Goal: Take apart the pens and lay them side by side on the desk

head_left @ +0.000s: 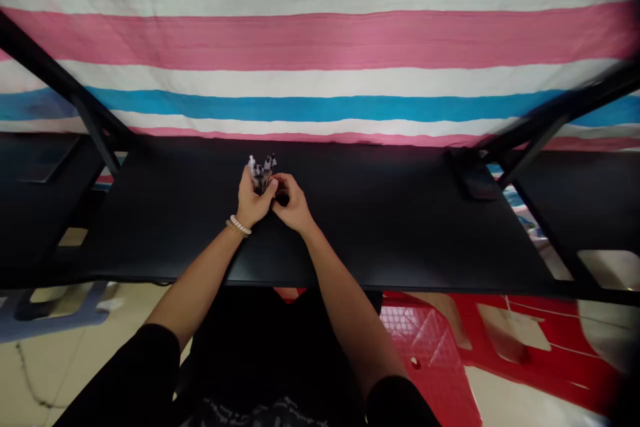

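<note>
My left hand (pixel 251 200) is closed around a small bunch of pens (pixel 261 169) with pale bodies and dark caps, held upright over the black table (pixel 380 213). A beaded bracelet sits on that wrist. My right hand (pixel 293 203) is next to the left, its fingers curled at the base of the bunch, touching a small dark object (pixel 283 199) that I cannot make out. Both hands meet at the middle of the table, a little toward its far edge.
A striped pink, white and blue cloth (pixel 320 47) hangs behind the table. Black slanted frame bars (pixel 75 97) rise at left and right. A dark block (pixel 473 180) lies at the table's right. Red plastic stools (pixel 435 347) stand on the floor below right.
</note>
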Demonstrator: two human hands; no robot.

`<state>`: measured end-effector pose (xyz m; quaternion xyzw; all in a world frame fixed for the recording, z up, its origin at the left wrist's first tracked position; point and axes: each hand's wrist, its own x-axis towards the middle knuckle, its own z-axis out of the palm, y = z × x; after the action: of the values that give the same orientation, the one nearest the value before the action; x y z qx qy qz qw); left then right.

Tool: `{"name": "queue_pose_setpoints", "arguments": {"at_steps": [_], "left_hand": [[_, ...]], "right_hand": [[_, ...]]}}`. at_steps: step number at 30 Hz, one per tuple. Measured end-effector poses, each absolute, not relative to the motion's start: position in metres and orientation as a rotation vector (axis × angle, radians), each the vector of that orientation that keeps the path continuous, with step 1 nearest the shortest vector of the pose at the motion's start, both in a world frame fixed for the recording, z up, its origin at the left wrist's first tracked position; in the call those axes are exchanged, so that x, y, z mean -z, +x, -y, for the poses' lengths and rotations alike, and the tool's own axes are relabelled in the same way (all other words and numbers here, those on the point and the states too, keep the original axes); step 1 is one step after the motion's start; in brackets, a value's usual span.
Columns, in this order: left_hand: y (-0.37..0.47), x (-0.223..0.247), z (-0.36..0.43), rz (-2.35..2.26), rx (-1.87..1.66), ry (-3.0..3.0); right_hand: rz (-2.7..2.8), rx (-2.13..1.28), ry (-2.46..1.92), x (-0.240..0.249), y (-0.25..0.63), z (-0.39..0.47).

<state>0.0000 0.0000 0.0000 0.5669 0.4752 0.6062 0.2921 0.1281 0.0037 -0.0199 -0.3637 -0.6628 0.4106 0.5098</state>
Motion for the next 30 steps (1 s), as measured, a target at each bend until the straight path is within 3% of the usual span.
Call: {"name": "queue_pose_setpoints", "arguments": {"at_steps": [10,23,30], "left_hand": [[0.006,-0.006,0.007,-1.296,-1.655,1.502],[0.001,-0.008,0.014,-1.043,-1.469,1.62],[0.004,-0.018,0.007,-0.965,-1.391,1.408]], "right_hand": [[1.774,-0.992,-0.898,0.013,0.13,0.002],[1.828,-1.216,-0.781,0.005,0.139,0.001],[1.85,-1.176,-0.812,0.011,0.14,-0.001]]}}
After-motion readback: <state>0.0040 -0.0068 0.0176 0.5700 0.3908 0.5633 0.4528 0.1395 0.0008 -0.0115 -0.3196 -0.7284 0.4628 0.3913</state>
